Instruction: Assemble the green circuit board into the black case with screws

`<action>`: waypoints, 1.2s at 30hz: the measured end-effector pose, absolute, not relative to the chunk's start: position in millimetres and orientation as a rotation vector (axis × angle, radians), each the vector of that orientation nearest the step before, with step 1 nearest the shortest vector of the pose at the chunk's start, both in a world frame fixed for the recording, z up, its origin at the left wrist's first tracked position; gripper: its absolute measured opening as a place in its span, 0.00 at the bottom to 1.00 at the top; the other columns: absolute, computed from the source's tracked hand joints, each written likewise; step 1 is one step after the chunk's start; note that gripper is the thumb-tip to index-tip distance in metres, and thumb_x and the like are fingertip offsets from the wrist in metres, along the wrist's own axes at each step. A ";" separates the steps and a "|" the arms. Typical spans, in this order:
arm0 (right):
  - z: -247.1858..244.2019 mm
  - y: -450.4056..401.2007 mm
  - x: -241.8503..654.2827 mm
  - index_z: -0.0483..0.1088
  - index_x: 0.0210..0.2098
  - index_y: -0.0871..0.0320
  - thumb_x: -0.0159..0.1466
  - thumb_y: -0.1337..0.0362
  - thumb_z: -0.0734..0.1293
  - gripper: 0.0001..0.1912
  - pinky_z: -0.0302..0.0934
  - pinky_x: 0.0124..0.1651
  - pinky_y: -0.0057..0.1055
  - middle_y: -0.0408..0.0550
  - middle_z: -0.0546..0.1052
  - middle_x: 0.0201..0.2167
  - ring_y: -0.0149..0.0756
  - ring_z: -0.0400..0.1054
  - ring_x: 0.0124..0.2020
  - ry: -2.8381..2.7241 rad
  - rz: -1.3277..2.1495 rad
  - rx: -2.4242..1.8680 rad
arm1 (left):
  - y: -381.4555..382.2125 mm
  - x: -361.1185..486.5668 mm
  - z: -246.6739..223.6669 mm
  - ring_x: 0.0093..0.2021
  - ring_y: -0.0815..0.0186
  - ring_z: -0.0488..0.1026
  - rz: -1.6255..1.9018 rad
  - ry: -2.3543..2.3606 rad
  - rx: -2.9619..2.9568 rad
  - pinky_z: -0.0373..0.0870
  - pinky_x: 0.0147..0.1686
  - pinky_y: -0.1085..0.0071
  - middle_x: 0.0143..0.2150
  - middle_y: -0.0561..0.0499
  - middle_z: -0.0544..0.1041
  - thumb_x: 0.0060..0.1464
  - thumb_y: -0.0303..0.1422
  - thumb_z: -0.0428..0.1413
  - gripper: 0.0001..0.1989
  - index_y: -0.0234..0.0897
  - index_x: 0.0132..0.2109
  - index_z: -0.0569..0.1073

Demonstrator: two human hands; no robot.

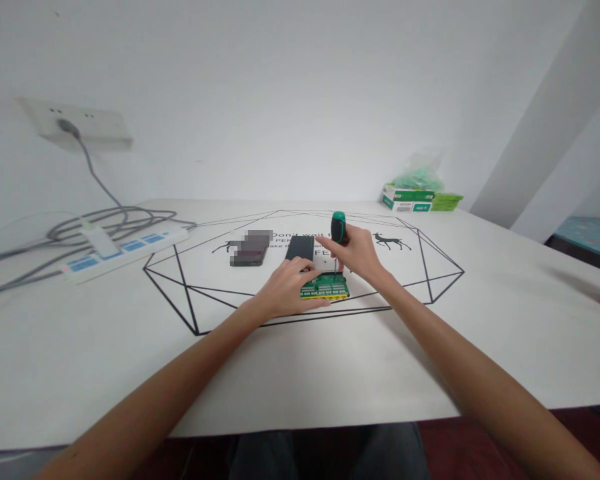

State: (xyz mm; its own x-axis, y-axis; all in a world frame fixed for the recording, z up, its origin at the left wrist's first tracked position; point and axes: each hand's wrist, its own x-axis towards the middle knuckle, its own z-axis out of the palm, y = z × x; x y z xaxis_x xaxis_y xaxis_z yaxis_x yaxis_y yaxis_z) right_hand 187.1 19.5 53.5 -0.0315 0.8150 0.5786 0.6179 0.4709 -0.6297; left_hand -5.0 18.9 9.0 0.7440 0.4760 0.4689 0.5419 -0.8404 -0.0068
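A green circuit board [330, 285] with a yellow front edge lies on the white table. My left hand [287, 287] grips its left side, fingers across the top and thumb at the front edge. Closed round a green and black screwdriver [339, 227], my right hand [357, 252] is over the board's right part. The screwdriver stands upright with its shaft pointing down at the board; the exact contact of its tip is too small to tell. Directly behind the board is a dark flat rectangular object [301, 247].
A phone [251, 249], partly pixelated, lies to the left on the table [330, 380]. Farther left are a power strip [130, 252] and coiled grey cables [110, 217]. Green and white boxes [409, 199] stand at the back right beneath a plastic bag [420, 176].
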 end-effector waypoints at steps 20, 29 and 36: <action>62.3 20.6 202.6 0.67 0.31 0.60 0.57 0.46 0.69 0.22 0.59 0.16 0.27 0.44 0.73 0.22 0.27 0.64 0.14 -1.788 0.796 -1.071 | 16.5 -2.1 15.6 0.47 0.55 0.70 -0.694 -0.937 -2.913 0.67 0.45 0.60 0.48 0.42 0.76 0.51 0.53 0.58 0.29 0.37 0.52 0.75; 66.8 14.8 204.4 0.63 0.44 0.58 0.52 0.63 0.73 0.23 0.65 0.19 0.31 0.38 0.69 0.23 0.29 0.65 0.16 -1.801 0.859 -1.036 | 9.3 -6.8 22.4 0.47 0.55 0.70 -0.647 -0.962 -3.009 0.69 0.45 0.61 0.47 0.42 0.73 0.45 0.53 0.61 0.35 0.37 0.56 0.72; 78.0 5.8 208.0 0.66 0.46 0.58 0.51 0.65 0.73 0.24 0.66 0.23 0.32 0.40 0.71 0.26 0.31 0.69 0.19 -1.924 0.934 -1.032 | 7.8 -4.4 25.6 0.47 0.53 0.69 -0.720 -0.881 -2.993 0.66 0.48 0.56 0.48 0.41 0.74 0.48 0.52 0.60 0.32 0.37 0.56 0.72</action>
State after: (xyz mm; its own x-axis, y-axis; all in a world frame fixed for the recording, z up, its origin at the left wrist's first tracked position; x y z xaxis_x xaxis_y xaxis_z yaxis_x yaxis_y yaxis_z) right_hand 208.0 5.8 78.0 -0.3951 0.8785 0.2686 0.3325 0.4093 -0.8497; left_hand -4.4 7.8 25.6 0.7478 0.5275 0.4032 0.5005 -0.8469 0.1798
